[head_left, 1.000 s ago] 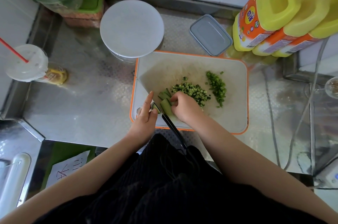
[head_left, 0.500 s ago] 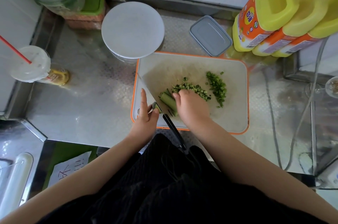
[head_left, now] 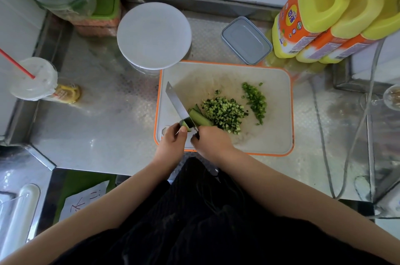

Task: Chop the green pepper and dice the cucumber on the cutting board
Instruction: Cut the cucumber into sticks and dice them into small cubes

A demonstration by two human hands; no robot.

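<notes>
A person's right hand (head_left: pixel 211 140) grips the knife (head_left: pixel 178 103) by its handle, blade angled toward the far-left corner of the cutting board (head_left: pixel 275 132), while the left hand (head_left: pixel 174 139) pinches the end of the cucumber strips (head_left: pixel 200 118) near the board's near-left edge, likely steadying them for crosscuts; diced cucumber (head_left: pixel 224 112) and chopped green pepper (head_left: pixel 255 100) sit mid-board in 2 separate piles

Hidden and cut-off parts at the cutting board

The knife (head_left: pixel 177 102) handle is buried under the right hand (head_left: pixel 211 141); the cucumber strips' (head_left: pixel 198 119) near ends vanish behind both hands. The yellow bottles (head_left: pixel 331 16) lose their caps to the top edge, and a glass (head_left: pixel 392 97) is cropped at right.
</notes>
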